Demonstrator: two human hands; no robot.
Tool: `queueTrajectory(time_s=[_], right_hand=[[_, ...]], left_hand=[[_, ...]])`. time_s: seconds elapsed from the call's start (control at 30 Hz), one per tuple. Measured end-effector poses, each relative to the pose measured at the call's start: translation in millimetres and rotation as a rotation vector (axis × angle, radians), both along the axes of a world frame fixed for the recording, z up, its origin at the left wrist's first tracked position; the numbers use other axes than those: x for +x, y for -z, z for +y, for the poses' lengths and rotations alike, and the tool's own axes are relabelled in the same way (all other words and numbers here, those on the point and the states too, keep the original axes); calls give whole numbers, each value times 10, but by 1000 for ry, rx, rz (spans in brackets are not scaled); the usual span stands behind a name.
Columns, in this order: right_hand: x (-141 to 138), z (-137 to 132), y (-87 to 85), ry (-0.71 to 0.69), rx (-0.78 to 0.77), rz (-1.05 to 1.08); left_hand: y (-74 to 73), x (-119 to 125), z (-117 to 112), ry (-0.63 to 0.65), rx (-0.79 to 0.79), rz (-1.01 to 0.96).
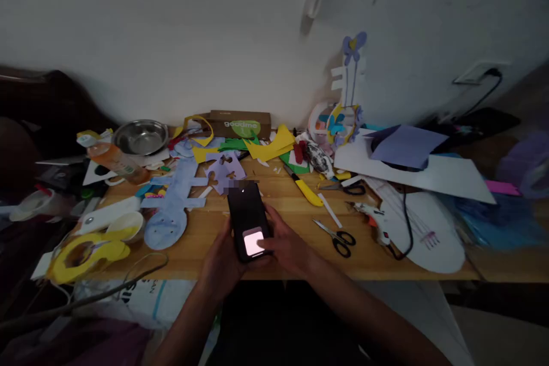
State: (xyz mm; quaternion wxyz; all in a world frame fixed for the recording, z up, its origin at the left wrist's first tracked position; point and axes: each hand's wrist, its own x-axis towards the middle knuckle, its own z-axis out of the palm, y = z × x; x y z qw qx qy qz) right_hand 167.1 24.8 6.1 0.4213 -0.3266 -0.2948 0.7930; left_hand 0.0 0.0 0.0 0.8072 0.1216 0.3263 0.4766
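Note:
A black phone point(245, 214) with a small lit patch near its lower end is held over the front edge of the wooden table point(283, 237). My left hand point(223, 260) cups it from below and from the left. My right hand point(286, 243) grips its right side, with the thumb on the lit part of the screen. Black-handled scissors point(338, 235) lie on the wood just right of my right hand. A pale blue paper cut-out point(169, 209) lies to the left of the phone.
A yellow utility knife point(305, 187), a glue gun point(374, 218) with its black cord, a second pair of scissors point(345, 187), a brown box point(241, 123), a steel bowl point(140, 136), an orange bottle point(112, 159), white sheets point(433, 174) and coloured paper scraps crowd the table.

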Motion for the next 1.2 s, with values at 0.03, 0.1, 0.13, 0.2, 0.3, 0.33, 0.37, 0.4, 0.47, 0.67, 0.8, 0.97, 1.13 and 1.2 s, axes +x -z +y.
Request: queueTrajectory(time_s=[0.03, 0.1, 0.13, 0.2, 0.3, 0.33, 0.37, 0.4, 0.47, 0.67, 0.8, 0.97, 1.13, 1.2], right_hand=[[52, -24, -10, -14, 11, 22], [139, -67, -17, -13, 41, 48], [175, -86, -17, -7, 52, 52], [237, -114, -17, -4, 70, 43], [309, -141, -21, -9, 143, 10], [327, -147, -24, -12, 167, 0], [342, -151, -26, -16, 186, -9], [353, -154, -27, -22, 197, -20], [366, -155, -26, -33, 207, -50], [366, -148, 7, -32, 276, -142], [371, -145, -10, -24, 290, -223], [383, -112, -64, 18, 69, 16], [410, -106, -76, 68, -26, -16], [424, -116, -78, 64, -8, -27]], left_hand=[[-19, 20, 0, 24, 13, -6], [-37, 69, 3, 45, 27, -10], [-37, 97, 5, 51, 25, -13], [-28, 152, 6, 59, 20, -20], [-13, 217, -2, 58, 24, -15], [-11, 230, -7, 51, 22, -10], [-11, 241, -11, 43, 21, -2], [-14, 248, -15, 37, 21, 8], [-26, 259, -19, 33, 24, 31], [-56, 290, -7, 29, 26, 76], [-55, 291, -4, 36, 47, 91], [-56, 286, -24, 83, 54, 105], [10, 332, -72, 84, 66, 96], [47, 348, -91, 92, 69, 99]])
